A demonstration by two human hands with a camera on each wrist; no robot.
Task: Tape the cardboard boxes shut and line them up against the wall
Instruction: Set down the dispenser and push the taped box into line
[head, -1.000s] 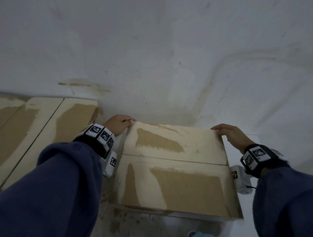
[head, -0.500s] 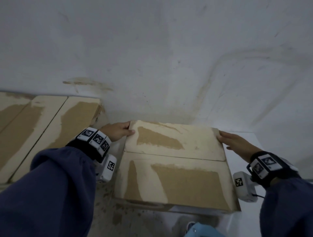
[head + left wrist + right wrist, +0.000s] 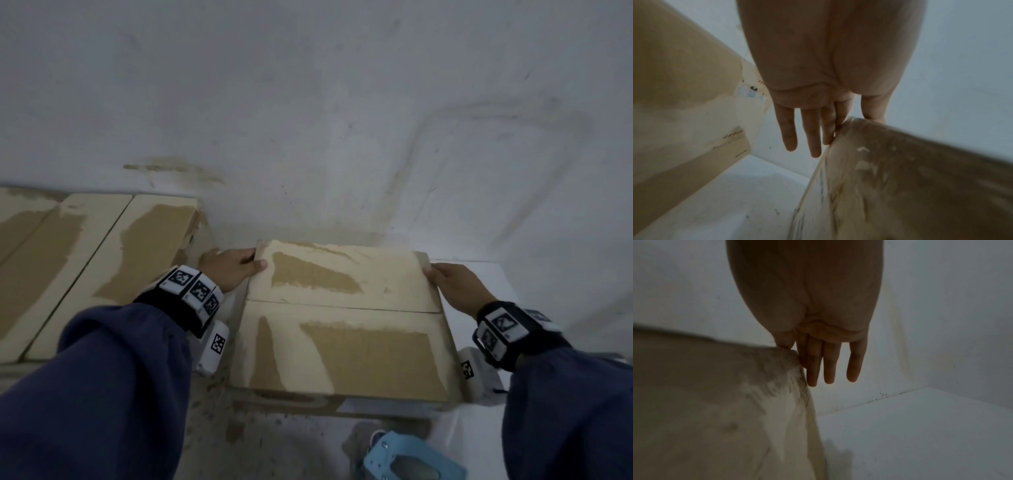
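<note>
A cardboard box with torn pale patches stands on the floor close to the wall, its two top flaps closed along a middle seam. My left hand is at its far left corner, with the thumb on the top. In the left wrist view that hand has straight fingers lying down the box's side. My right hand lies flat against the right side near the far corner. The right wrist view shows its straight fingers beside the box.
A larger cardboard box stands against the wall at the left, with a narrow gap between the boxes. A light blue tape dispenser lies on the floor in front of the box. White floor stretches to the right.
Both hands have gone from curling over the box's far corners to lying against its sides. The right hand slid down off the top edge.
</note>
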